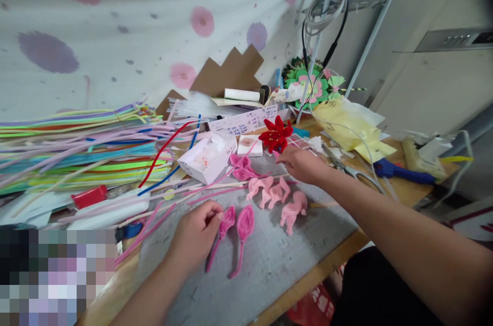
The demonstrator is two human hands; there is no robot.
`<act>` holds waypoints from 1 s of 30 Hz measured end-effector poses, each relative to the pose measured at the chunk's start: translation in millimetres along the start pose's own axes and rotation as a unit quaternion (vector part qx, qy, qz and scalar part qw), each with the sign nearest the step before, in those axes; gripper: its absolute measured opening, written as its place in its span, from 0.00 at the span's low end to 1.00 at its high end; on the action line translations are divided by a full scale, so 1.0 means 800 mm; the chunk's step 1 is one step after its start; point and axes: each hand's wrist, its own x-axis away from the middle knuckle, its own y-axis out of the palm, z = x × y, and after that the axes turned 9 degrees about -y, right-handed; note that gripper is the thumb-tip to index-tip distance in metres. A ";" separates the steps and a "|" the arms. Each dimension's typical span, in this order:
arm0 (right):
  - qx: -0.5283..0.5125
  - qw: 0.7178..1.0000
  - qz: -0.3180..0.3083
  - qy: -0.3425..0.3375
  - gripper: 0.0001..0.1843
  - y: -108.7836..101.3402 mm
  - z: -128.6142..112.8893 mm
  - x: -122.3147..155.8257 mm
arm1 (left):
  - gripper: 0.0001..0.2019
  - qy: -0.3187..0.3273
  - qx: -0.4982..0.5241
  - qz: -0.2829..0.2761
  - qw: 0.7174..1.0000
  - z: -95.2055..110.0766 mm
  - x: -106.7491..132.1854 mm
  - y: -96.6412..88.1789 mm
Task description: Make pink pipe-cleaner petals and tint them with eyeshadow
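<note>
My left hand point(199, 228) is closed, thumb and forefinger pinched at the edge of a dark pink pipe-cleaner petal point(228, 221) with a twisted stem. Beside it on the grey mat lies a second pink petal point(245, 223), its stem pointing towards me. My right hand point(302, 164) reaches across the mat, fingers curled together just below a red pipe-cleaner flower point(276, 134). A bit of pink shows at its fingertips, but what they hold I cannot make out. Between the hands lie pale pink curled pipe-cleaner pieces point(294, 210) and more dark pink petals point(242, 167).
Bundles of coloured pipe cleaners point(77, 149) cover the left side. A white box point(210, 159) stands behind the petals. Scissors point(358, 174) and a blue-handled tool point(404, 172) lie at right, near a yellow plastic bag point(346, 123). The grey mat point(185, 295) reaches towards the wooden table edge.
</note>
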 end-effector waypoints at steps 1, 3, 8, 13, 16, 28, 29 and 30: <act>0.006 1.000 -0.014 0.006 0.19 0.002 0.010 -0.001 | 0.08 -0.006 0.006 -0.004 1.000 0.000 0.000 -0.001; 0.020 0.999 -0.041 0.015 0.20 0.007 0.019 -0.002 | 0.08 -0.018 0.020 -0.010 1.000 0.001 0.000 -0.002; 0.081 0.992 -0.067 0.064 0.15 0.009 0.014 -0.003 | 0.09 -0.030 0.045 0.013 0.998 -0.002 -0.001 -0.003; 0.104 0.985 -0.065 0.123 0.16 0.012 0.021 -0.001 | 0.09 -0.038 0.062 0.025 0.997 -0.005 -0.002 -0.002; 0.103 0.980 -0.056 0.162 0.18 0.014 0.025 0.000 | 0.09 -0.031 0.067 0.037 0.997 -0.003 -0.002 -0.001; -0.415 0.897 0.083 0.127 0.07 -0.032 -0.067 0.019 | 0.06 0.088 0.093 0.094 0.987 0.013 0.014 -0.002; -0.480 0.864 0.085 0.127 0.09 -0.032 -0.084 0.022 | 0.06 0.093 0.112 0.082 0.986 0.016 0.017 -0.002; -0.518 0.842 0.075 0.130 0.09 -0.031 -0.101 0.024 | 0.06 0.097 0.136 0.062 0.984 0.019 0.019 -0.002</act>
